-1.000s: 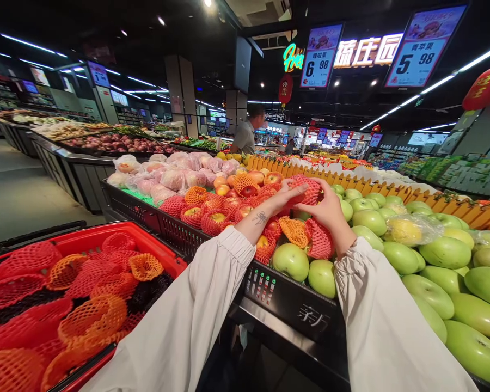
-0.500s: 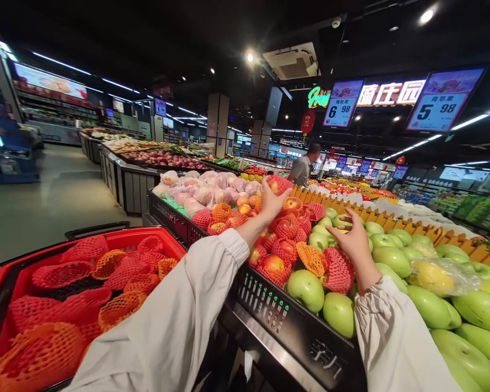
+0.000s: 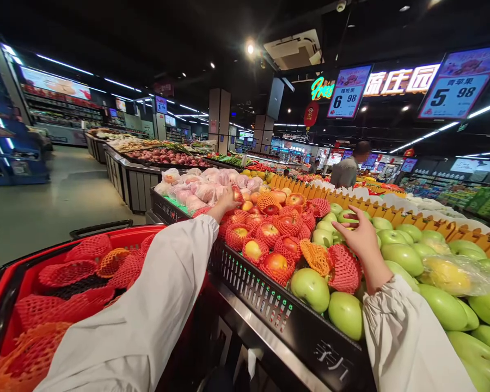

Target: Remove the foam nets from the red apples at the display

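Left hand (image 3: 227,201) clamped on 1 red apple (image 3: 237,193), right hand (image 3: 360,233), fingers apart, near green apples (image 3: 402,258)

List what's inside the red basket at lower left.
The basket shows red foam nets, orange foam nets and something dark between them. The left sleeve hides its right part, and the nets cover whatever lies beneath.

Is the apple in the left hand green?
No, the left hand holds a red apple beside the bagged fruit.
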`<state>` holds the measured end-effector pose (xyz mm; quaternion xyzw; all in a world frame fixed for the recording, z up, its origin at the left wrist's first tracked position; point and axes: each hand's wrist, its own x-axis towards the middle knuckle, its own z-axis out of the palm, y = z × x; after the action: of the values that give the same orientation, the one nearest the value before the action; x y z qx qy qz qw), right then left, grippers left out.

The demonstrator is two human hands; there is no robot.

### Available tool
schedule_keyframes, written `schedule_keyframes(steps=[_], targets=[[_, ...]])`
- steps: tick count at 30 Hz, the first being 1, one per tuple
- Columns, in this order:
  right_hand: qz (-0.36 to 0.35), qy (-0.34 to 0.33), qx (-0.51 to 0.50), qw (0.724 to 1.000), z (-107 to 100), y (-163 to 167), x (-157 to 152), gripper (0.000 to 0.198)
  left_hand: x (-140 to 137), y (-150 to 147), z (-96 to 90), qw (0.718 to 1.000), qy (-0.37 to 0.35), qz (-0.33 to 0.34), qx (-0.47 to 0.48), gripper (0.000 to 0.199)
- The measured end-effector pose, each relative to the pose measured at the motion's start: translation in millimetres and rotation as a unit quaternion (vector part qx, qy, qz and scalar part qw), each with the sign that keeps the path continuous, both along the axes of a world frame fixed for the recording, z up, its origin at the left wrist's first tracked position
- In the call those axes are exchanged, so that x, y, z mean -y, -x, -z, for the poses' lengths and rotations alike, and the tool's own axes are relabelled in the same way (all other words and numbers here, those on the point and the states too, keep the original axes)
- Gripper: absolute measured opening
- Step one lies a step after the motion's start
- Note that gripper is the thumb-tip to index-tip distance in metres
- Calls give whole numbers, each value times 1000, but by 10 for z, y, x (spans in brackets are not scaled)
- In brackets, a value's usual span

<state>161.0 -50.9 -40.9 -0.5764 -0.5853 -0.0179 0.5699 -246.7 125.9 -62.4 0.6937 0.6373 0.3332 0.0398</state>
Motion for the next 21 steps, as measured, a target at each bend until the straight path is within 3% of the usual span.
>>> schedule_keyframes(steps=[4,12,21], targets=[[5,-1,-2,1000,-2,-16,8,83,-62,50,75,992,17,-14,-127,76],[7,8,-9,1000,-31,19,53,81,-161,-87,116,980,14,-17,-196,62],[-14,4,-7,1000,-29,43,47,75,-323,65,-14,963,114,46,-239,90]])
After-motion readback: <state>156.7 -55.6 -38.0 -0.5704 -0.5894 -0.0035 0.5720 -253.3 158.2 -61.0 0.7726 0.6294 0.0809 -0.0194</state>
